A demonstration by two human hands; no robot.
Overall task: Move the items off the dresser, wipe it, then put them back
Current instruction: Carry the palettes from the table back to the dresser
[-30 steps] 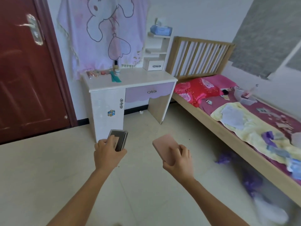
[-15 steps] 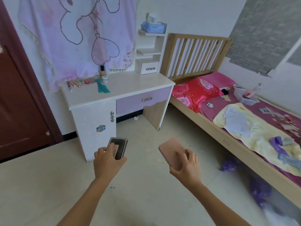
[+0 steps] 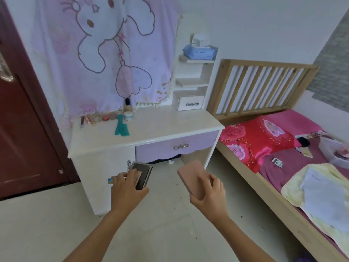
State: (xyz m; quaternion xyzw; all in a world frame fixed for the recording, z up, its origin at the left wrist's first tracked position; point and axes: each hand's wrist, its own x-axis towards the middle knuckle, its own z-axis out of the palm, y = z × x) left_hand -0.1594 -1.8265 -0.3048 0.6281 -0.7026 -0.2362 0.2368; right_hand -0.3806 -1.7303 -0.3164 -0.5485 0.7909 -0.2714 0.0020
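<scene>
A white dresser (image 3: 162, 127) with a purple drawer stands against the wall ahead. On its back left lie a teal comb (image 3: 121, 127), a small white jar (image 3: 128, 116), a dark-capped bottle (image 3: 127, 104) and several small cosmetics (image 3: 98, 118). My left hand (image 3: 125, 191) grips a dark flat case (image 3: 141, 175) in front of the dresser's cabinet. My right hand (image 3: 208, 191) holds a pink flat box (image 3: 191, 176) below the drawer's level. Both hands are short of the dresser top.
A wooden bed (image 3: 264, 178) with a red pillow and scattered items runs along the right. A dark red door (image 3: 22, 129) is at the left. A small shelf unit (image 3: 190, 86) with a tissue pack (image 3: 201, 52) stands on the dresser's back right. Bare floor lies below my arms.
The view has closed in on the dresser, which now looks larger and nearer. Both hands keep holding the same case and box.
</scene>
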